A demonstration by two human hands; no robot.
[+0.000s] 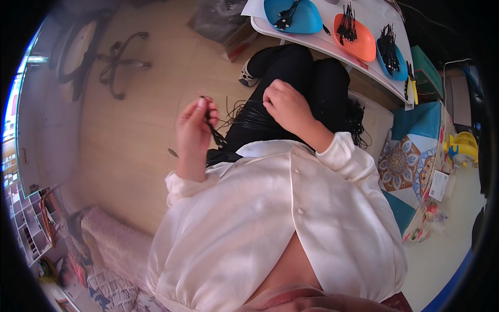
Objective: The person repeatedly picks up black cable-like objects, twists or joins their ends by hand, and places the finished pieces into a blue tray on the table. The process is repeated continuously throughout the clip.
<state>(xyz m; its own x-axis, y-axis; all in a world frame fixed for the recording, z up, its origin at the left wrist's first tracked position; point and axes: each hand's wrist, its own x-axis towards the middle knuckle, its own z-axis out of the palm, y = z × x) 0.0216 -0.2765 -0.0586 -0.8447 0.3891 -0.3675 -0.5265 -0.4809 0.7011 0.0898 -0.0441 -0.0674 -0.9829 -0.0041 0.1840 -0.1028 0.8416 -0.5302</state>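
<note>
My left hand [191, 127] is raised beside my left thigh, thumb and fingers closed on a small bundle of black cables [216, 136] that hangs toward my lap. Across my black trousers lie more thin black cables [254, 118], their loose ends reaching toward that hand. Over my lap, my right hand [289, 106] is closed with its fingers curled under. Its fingertips are hidden, so whatever they pinch does not show.
On the white table [322, 47] ahead stand a blue tray [310, 18], an orange tray [364, 51] and another blue tray [399, 73], each with black cables. Yellow-handled pliers [414, 92] lie at its right edge. More cables [357, 117] bunch beside my right thigh.
</note>
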